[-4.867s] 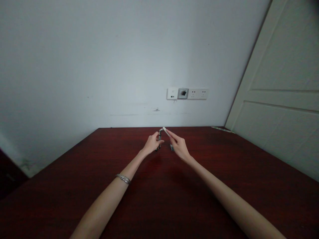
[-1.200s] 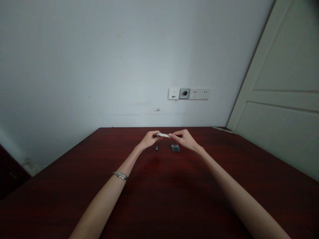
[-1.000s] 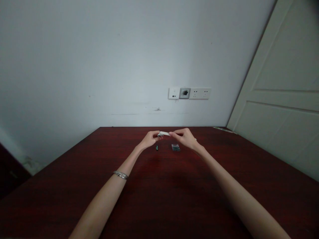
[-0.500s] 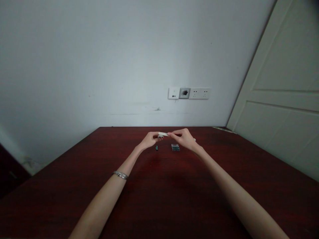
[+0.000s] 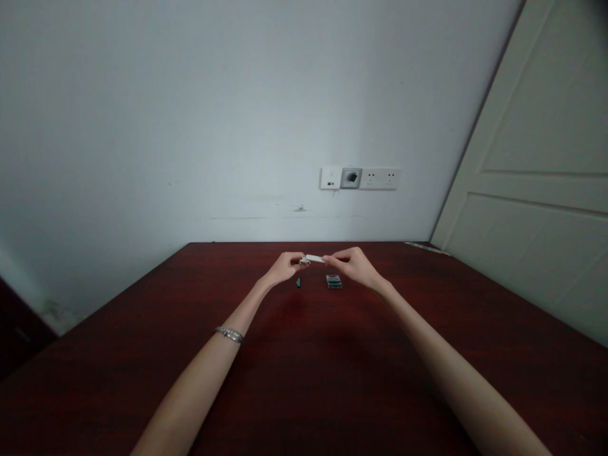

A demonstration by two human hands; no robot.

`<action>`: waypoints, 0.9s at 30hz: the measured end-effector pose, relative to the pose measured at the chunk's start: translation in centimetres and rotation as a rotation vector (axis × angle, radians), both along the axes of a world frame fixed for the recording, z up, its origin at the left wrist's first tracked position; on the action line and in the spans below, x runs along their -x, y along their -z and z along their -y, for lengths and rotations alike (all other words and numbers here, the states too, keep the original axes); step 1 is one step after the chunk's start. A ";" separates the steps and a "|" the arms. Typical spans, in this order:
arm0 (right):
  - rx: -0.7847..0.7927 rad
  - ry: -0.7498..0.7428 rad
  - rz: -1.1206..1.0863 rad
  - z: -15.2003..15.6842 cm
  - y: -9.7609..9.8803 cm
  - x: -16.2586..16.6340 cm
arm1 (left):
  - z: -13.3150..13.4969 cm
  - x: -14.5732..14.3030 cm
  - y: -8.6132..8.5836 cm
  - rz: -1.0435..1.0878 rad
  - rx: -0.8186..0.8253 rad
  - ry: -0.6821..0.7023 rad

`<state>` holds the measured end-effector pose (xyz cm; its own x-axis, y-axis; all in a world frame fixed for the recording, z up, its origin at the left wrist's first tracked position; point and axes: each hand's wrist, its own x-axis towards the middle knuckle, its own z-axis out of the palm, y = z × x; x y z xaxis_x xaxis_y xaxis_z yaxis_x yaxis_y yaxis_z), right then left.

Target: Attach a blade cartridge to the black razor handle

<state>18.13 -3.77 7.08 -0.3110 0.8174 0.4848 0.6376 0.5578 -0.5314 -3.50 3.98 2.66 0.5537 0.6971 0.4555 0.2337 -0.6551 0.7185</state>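
Observation:
Both my arms reach out over a dark red wooden table (image 5: 304, 380). My left hand (image 5: 284, 267) and my right hand (image 5: 354, 266) each pinch one end of a small flat white piece (image 5: 314, 258), held level just above the table. Below it on the wood lie a small dark green-black part (image 5: 298, 282) and a small flat pack with greenish cells (image 5: 334, 281). What the white piece is I cannot make out. A silver bracelet (image 5: 230, 334) sits on my left wrist.
A white wall stands behind the table, with a row of sockets (image 5: 360, 178). A white door (image 5: 536, 190) leans in at the right. A thin light strip (image 5: 425, 247) lies at the table's far right corner.
Nearly five seconds ago my left hand held a dark upright part with the white piece tilted against it. Now that dark part lies on the table and both hands hold the white piece level.

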 end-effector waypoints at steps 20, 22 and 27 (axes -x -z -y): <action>0.028 -0.051 0.043 0.0 -0.1 0.6 | 0.2 0.0 -0.1 -0.012 0.010 0.020; 0.046 -0.085 0.078 0.0 -0.1 0.7 | 0.2 0.0 0.0 -0.009 0.008 0.025; -0.008 -0.015 0.046 0.0 -0.1 0.8 | 0.1 -0.1 0.2 0.011 0.042 0.030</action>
<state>17.33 -3.73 7.16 -0.3454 0.8084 0.4765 0.6530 0.5718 -0.4967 -3.41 3.87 2.48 0.5693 0.6991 0.4326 0.2064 -0.6308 0.7479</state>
